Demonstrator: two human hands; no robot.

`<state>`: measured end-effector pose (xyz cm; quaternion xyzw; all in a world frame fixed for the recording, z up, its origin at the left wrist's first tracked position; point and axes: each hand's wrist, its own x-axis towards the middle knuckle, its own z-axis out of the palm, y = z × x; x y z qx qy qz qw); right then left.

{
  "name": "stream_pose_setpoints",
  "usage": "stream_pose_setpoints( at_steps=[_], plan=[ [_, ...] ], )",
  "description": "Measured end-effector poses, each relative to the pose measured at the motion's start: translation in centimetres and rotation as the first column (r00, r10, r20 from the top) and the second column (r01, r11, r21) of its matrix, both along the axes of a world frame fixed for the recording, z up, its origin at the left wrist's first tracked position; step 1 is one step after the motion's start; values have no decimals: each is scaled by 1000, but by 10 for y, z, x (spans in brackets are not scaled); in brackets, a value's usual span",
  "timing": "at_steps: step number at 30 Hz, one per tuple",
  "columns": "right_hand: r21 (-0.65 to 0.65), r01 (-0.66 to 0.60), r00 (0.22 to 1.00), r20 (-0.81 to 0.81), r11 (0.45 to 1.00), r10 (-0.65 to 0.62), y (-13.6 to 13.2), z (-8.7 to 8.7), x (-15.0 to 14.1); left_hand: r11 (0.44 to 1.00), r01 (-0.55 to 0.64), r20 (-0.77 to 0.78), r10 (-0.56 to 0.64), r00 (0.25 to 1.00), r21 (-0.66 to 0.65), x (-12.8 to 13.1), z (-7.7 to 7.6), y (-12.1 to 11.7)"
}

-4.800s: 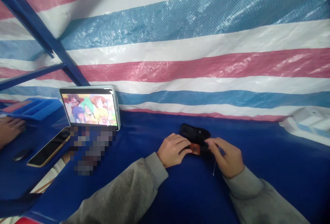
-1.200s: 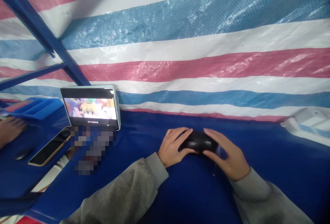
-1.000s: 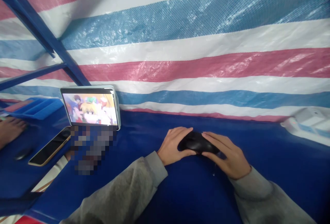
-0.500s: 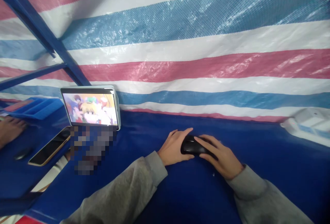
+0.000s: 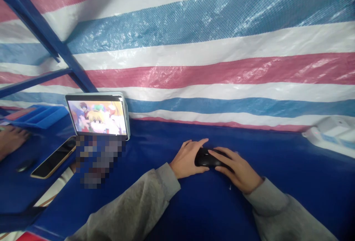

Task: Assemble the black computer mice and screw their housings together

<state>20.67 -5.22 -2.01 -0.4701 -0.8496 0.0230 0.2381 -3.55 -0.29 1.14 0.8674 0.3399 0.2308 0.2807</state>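
Observation:
A glossy black computer mouse (image 5: 205, 158) lies on the blue tabletop (image 5: 205, 207), between my two hands. My left hand (image 5: 187, 159) grips its left end, thumb and fingers on either side of it. From the right, my right hand (image 5: 237, 167) wraps over the other end, with its index finger along the top. Its right part and underside are hidden beneath my fingers.
To the left, a tablet (image 5: 97, 116) stands propped up, playing a cartoon. Near it are a phone (image 5: 55, 158), a small dark object (image 5: 24, 165), a blue compartment tray (image 5: 41, 116) and another person's hand (image 5: 12, 139). A white device (image 5: 332, 135) sits far right, by the striped tarp (image 5: 222, 70).
The mouse has tipped very slightly, its top edge now a little lower between my hands. Both hands keep nearly the same hold and place.

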Motion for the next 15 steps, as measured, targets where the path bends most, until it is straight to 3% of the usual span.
stream_pose_setpoints(
  at_steps=[15],
  plan=[
    [49,16,999,30,999,-17,-2,0,-2,998,-18,-22,20,1000,61,0,0,-1]
  ],
)
